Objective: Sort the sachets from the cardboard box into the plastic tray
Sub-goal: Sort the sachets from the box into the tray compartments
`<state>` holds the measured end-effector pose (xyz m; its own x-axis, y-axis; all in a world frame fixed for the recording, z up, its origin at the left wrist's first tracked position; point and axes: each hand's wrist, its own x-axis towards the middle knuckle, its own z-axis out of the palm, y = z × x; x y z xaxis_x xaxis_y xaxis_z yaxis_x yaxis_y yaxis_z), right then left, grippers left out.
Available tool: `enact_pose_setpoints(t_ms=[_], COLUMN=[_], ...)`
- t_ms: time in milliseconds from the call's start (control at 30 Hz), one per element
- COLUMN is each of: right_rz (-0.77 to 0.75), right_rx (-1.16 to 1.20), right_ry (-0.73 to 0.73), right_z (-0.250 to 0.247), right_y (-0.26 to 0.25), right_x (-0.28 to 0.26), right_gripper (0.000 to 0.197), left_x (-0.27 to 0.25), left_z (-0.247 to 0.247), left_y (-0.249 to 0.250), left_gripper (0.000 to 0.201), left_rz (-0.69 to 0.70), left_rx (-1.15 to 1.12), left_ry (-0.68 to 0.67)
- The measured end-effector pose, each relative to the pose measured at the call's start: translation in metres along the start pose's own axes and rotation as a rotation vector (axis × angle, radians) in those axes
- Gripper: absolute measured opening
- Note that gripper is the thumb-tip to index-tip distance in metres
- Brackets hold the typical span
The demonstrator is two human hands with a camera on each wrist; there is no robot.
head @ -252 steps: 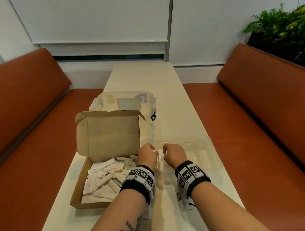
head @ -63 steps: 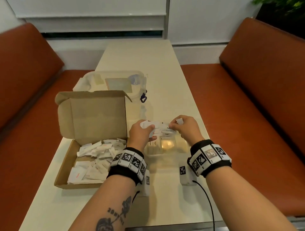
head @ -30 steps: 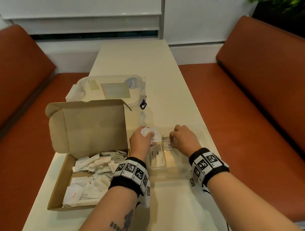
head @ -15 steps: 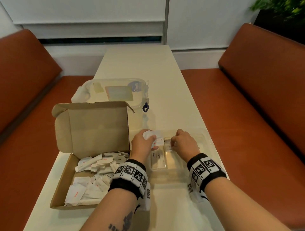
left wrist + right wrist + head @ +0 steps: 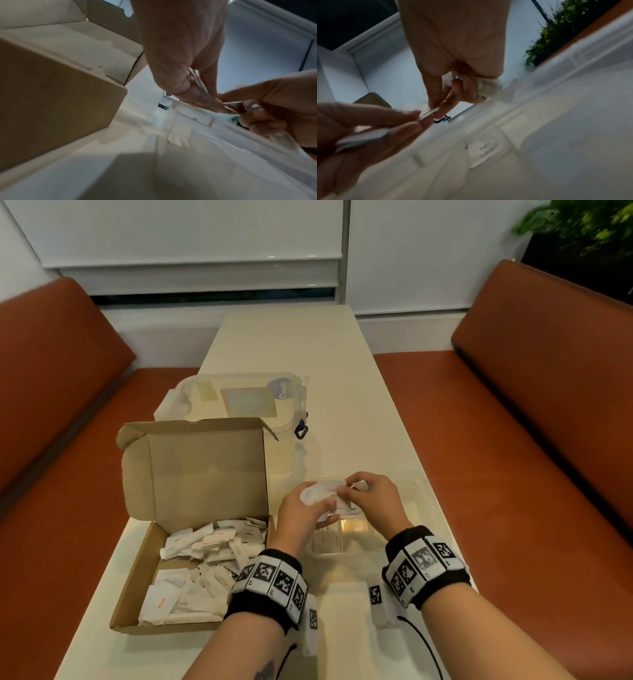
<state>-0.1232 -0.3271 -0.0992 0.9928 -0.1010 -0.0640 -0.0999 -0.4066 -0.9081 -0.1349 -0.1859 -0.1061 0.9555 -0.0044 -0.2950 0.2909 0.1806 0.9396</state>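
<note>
An open cardboard box at the table's left holds several white sachets. To its right lies a clear plastic tray with compartments; a sachet lies flat in one of them. Both hands hover over the tray's left part. My left hand grips a small stack of white sachets. My right hand pinches the top sachet of that stack between thumb and forefinger, and its other fingers curl round another sachet.
A clear lidded plastic container stands behind the box's raised lid. Orange bench seats flank the narrow cream table. A plant stands at the far right. A cable trails from my right wrist.
Both hands have lifted a little off the tray and come together; my right hand has moved left onto the stack that my left hand holds. The view shifted slightly.
</note>
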Motion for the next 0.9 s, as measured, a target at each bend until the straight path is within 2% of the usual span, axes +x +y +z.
enact_pose_setpoints(t_ms=[100,267,400,533,633,733,900], right_rz=[0.027,0.032,0.045,0.060,0.054,0.041,0.000], right_rx=[0.012,0.096,0.148,0.159,0.151,0.124,-0.077], right_ry=[0.048,0.105,0.108,0.110,0.086,0.013,-0.073], right_z=[-0.005,-0.015,-0.017,-0.016,-0.017,-0.020,-0.033], right_y=[0.001,0.002,0.007,0.011,0.012,0.010,0.007], right_x=[-0.001,-0.003,-0.005,-0.005,-0.004,-0.002,0.004], right_gripper=[0.007,0.010,0.013,0.013,0.015,0.011,0.003], left_x=[-0.003,-0.002,-0.002,-0.004,-0.002,0.003,0.003], left_z=[0.002,0.006,0.009,0.015,0.016,0.015,0.019], left_y=[-0.002,-0.003,-0.002,-0.001,-0.003,-0.006,-0.015], left_gripper=[0.027,0.023,0.013,0.013,0.016,0.016,0.018], left_rz=[-0.005,0.050,0.070,0.067,0.049,0.048,0.087], left_rx=[-0.004,0.058,0.070,-0.042,-0.098,-0.049,-0.003], left_ry=[0.016,0.140,0.117,0.065,0.075,0.095,0.100])
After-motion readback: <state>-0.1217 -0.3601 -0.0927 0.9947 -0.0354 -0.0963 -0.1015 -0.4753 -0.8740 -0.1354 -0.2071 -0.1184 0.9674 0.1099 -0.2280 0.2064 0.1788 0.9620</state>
